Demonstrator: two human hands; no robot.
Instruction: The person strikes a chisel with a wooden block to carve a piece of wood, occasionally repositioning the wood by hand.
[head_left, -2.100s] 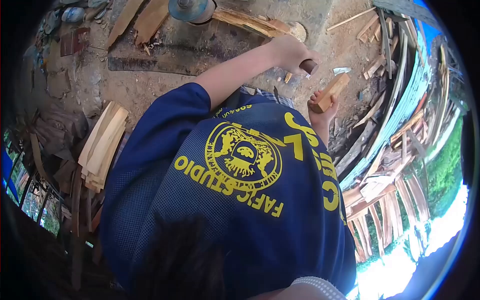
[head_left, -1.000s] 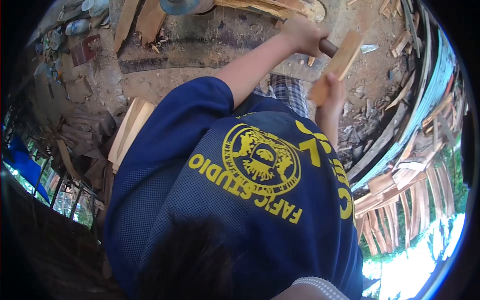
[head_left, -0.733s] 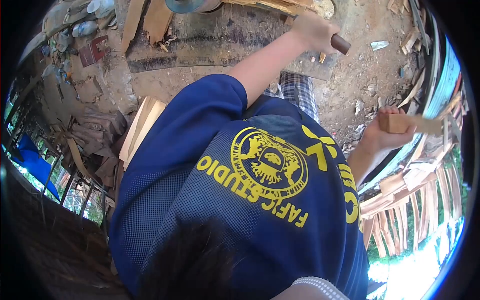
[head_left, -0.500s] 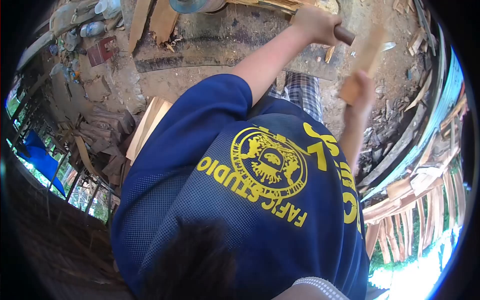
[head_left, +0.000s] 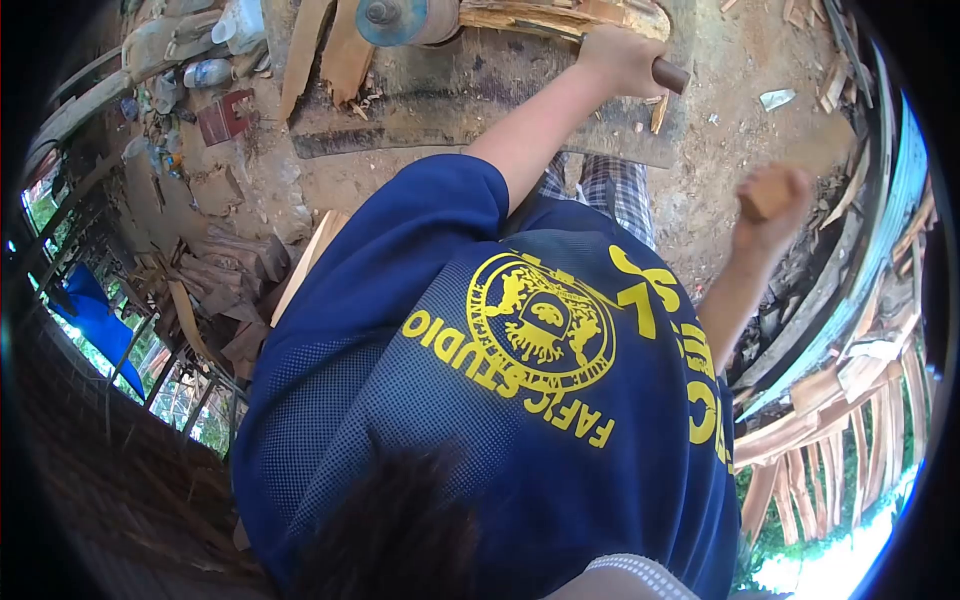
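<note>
Brown handle [head_left: 671, 76] in the left hand [head_left: 618, 60], that grip wrapped tight, its fist right beside the split wood [head_left: 545, 14] lying on the dark board [head_left: 400, 118]. The right hand [head_left: 782, 218] has its grip closed round a wooden block [head_left: 766, 194], blurred and out to the side. From here, a swing off line could catch the left knuckles, and a glancing knock could twist the handle. There's probably a thin blade against the wood, though I can't make out its edge.

Bottle [head_left: 207, 73] left of board [head_left: 410, 125] (ahead)
</note>
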